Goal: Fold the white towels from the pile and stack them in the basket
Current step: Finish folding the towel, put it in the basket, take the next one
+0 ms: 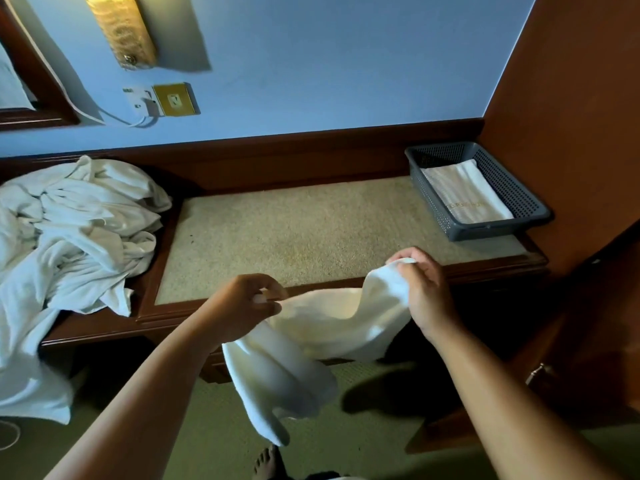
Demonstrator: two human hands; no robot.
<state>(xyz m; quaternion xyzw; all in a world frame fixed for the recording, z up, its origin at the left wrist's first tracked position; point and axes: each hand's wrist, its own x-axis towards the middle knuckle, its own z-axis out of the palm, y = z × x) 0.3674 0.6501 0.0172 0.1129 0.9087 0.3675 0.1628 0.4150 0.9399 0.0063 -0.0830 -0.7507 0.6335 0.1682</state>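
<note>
A white towel [311, 337] hangs in the air in front of the wooden bench's front edge. My left hand [246, 306] pinches one upper corner of it and my right hand [420, 289] grips the other, with the cloth sagging between them and its lower part drooping toward the floor. A pile of crumpled white towels [72, 237] lies on the bench's left end and spills over its edge. At the bench's far right stands a grey perforated basket [519, 199] with one folded white towel [467, 192] lying flat inside.
The bench [294, 233] has a beige padded top framed in dark wood. A blue wall with a socket [173, 100] and a lamp [121, 29] rises behind it. A brown cabinet [571, 133] stands at the right. Green carpet and my bare foot [265, 462] are below.
</note>
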